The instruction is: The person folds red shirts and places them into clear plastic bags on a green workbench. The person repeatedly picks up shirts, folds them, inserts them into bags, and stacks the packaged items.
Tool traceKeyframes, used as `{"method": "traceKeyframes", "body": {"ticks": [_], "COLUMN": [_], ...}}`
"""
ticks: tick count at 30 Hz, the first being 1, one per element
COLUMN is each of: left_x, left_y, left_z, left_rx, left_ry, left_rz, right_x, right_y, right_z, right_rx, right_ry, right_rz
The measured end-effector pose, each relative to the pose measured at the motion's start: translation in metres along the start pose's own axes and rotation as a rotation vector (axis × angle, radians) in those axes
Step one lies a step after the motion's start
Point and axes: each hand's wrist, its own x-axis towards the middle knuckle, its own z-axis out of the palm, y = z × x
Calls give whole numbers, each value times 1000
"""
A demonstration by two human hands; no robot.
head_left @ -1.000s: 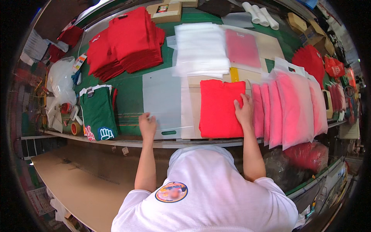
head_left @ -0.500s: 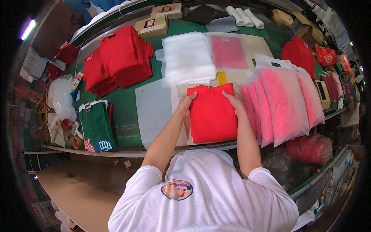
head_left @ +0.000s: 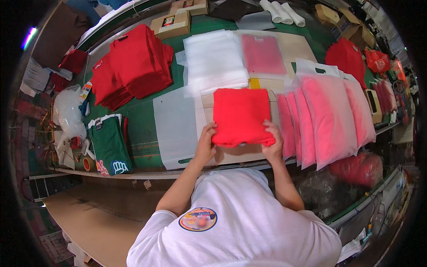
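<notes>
Folded red shirt [head_left: 240, 115]: soft knit cloth, folded into a neat rectangle, lying on a pale flat board near the front edge of the worktop [head_left: 142, 118], in the middle.
Left hand [head_left: 205, 143]: grip closed on the near left corner of the folded red shirt, fingers curled over the hem.
Right hand [head_left: 272, 141]: grip closed on the near right corner, thumb on top of the cloth.
Clear bag [head_left: 175, 127]: thin frosted plastic, flat and rectangular, just left of the shirt, with a handle slot at its near end.
Bagged pink packs [head_left: 327, 115]: glossy plastic sleeves, overlapping like tiles, just right of the shirt.
Stack of clear bags [head_left: 213, 60]: a thick white-looking pile of film, beyond the shirt.
Red shirt piles [head_left: 133, 64]: two tall stacks of folded cloth, far left.
Green shirt [head_left: 109, 144]: folded, with white print, at the near left edge.
Cardboard boxes [head_left: 175, 20]: flat brown, along the far edge.
Worktop: green surface, cluttered.
</notes>
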Motion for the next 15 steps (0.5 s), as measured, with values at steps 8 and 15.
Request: {"method": "traceKeyframes", "body": {"ticks": [8, 15], "left_x": [-41, 7], "left_y": [10, 21], "left_z": [4, 27], "left_rx": [-255, 210], "left_ry": [-150, -238], "left_rz": [-480, -667], "right_x": [-40, 7], "right_y": [18, 28], "right_z": [-33, 2], "right_rx": [-160, -379], "right_ry": [-452, -351], "right_rz": [205, 727]}}
